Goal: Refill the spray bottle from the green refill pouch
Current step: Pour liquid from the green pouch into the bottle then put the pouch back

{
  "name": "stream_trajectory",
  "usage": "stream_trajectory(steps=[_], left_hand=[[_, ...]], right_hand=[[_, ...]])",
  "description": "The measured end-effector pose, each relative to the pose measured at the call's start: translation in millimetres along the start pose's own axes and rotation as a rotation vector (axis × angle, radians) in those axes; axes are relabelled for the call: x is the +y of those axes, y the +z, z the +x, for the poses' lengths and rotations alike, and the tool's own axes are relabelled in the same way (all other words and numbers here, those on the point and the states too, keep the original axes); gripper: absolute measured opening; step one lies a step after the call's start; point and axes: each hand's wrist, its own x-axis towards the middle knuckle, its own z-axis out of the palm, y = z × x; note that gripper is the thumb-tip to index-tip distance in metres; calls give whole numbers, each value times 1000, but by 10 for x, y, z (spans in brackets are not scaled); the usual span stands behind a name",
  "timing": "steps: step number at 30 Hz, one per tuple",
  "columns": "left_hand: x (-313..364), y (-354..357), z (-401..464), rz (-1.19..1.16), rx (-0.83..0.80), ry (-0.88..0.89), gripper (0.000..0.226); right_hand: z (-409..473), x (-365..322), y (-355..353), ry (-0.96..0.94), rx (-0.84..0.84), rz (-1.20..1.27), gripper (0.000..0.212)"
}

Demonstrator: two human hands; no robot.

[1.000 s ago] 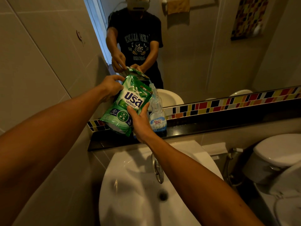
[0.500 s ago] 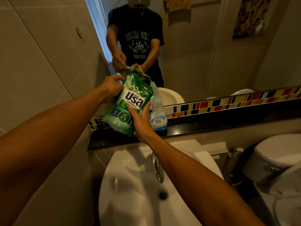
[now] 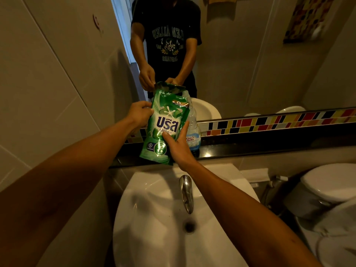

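Note:
I hold the green refill pouch (image 3: 165,124) nearly upright over the dark ledge, its torn top edge leaning right toward the neck of the bottle. My left hand (image 3: 139,113) grips the pouch's upper left edge. My right hand (image 3: 178,146) supports its lower right side from the front. Behind the pouch stands the clear spray bottle (image 3: 193,130) with a blue label, on the ledge; its top is partly hidden by the pouch and no spray head shows on it.
The dark ledge (image 3: 250,149) runs under the mirror (image 3: 240,54) with a coloured tile strip (image 3: 279,120). Below lies the white sink (image 3: 163,218) with a chrome tap (image 3: 186,193). A toilet (image 3: 327,187) stands at the right. A tiled wall (image 3: 48,93) closes the left.
The pouch has swung from a leftward slant to nearly upright, its top now over the bottle's neck. Both hands kept their hold. The view has dipped lower.

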Motion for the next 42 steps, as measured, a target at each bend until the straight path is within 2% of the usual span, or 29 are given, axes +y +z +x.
stream_trajectory(steps=[2,7,9,13,15,19,26,32,38,42], left_hand=[[-111,45,-17,-86,-17,-33,20],[-339,137,-99,-364,-49,-139,19],[-428,148,-122,-457,-76,-154,15],[-584,62,-159,-588,-50,-122,14],[-670,-22,-181,-637,-18,-104,13],[-852,-223,-222,-665,55,-92,16],[-1252,-759,-245,-651,206,-113,17],[-1528,-1017,-160,-687,432,-143,13],[-1664,-1087,-38,-744,587,-176,17],[-1701,-1027,12,-801,626,-170,18]], right_hand=[[32,54,-63,-19,-10,-45,108],[115,140,-193,-126,-25,-208,100],[161,157,-230,-170,-32,-241,85],[238,109,-220,-229,-15,-261,39],[285,70,-148,-235,6,-251,27],[408,91,117,-189,58,-226,20],[697,204,809,-121,30,-241,16],[904,294,1321,-75,-24,-208,16],[1102,372,1570,-94,-35,-204,10],[1122,442,1569,-67,-14,-175,4]])
